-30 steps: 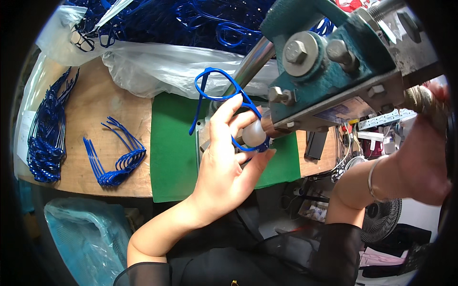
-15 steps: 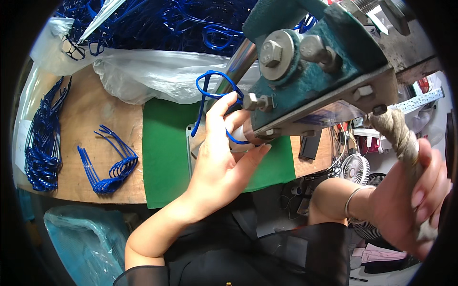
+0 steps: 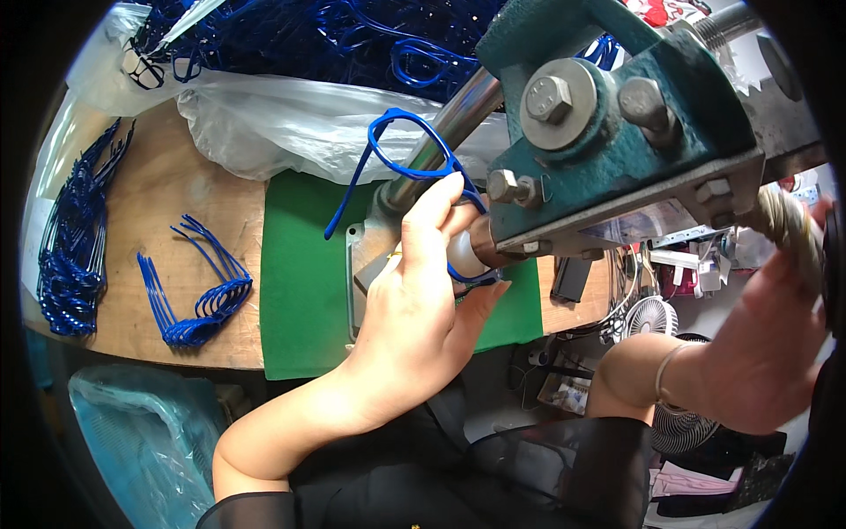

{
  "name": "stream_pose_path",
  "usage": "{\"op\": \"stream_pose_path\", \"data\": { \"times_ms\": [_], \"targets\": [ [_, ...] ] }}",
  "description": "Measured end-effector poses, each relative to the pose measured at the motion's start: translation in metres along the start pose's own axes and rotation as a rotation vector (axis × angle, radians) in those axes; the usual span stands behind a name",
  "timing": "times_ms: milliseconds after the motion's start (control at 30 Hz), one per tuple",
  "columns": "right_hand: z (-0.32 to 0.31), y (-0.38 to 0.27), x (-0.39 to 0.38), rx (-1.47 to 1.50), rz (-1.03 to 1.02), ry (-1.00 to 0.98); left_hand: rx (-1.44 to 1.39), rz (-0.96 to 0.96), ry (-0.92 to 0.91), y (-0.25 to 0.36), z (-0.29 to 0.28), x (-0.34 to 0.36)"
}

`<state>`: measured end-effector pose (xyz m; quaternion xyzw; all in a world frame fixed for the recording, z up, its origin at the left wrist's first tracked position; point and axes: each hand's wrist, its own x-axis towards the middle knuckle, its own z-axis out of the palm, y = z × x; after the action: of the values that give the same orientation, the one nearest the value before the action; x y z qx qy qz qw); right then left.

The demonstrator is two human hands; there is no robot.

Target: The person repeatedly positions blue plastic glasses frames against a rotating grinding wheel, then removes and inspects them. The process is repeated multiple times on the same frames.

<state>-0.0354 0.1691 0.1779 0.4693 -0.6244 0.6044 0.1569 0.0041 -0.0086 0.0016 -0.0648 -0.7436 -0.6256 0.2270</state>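
Observation:
My left hand (image 3: 414,309) grips a blue eyeglass frame (image 3: 388,159) by its front, fingers and thumb closed around it. One lens rim and a temple arm stick out above and left of my fingers. The frame's other end sits by the white rounded tip (image 3: 463,254) under the head of a green hand press (image 3: 608,132). At the far right my right hand (image 3: 762,348) is closed around the cloth-wrapped press lever (image 3: 782,225); its fingers are partly blurred and cut off by the picture's dark rim.
A green mat (image 3: 304,291) lies on the wooden table (image 3: 141,176). Stacked blue frames stand left in a small group (image 3: 207,309) and a long row (image 3: 75,238). Behind, clear plastic sheeting (image 3: 264,132) borders a heap of blue frames. A steel post (image 3: 458,119) supports the press.
The lever and my right hand have shifted up and right. The blue frame has turned in my left hand, its temple arm slanting further left. The view has moved slightly.

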Motion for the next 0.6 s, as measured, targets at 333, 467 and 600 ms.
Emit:
{"op": "stream_pose_path", "data": {
  "times_ms": [333, 467, 600],
  "targets": [
    [0.02, 0.156, -0.201, -0.415, 0.826, -0.083, -0.512, -0.209, 0.059, 0.006, -0.038, -0.058],
    [0.024, 0.166, -0.198, -0.559, 0.646, -0.275, -0.612, -0.22, 0.144, 0.006, -0.022, -0.064],
    [0.028, 0.172, -0.225, -0.498, 0.826, -0.225, -0.591, -0.241, 0.143, 0.005, -0.03, -0.072]
  ]
}}
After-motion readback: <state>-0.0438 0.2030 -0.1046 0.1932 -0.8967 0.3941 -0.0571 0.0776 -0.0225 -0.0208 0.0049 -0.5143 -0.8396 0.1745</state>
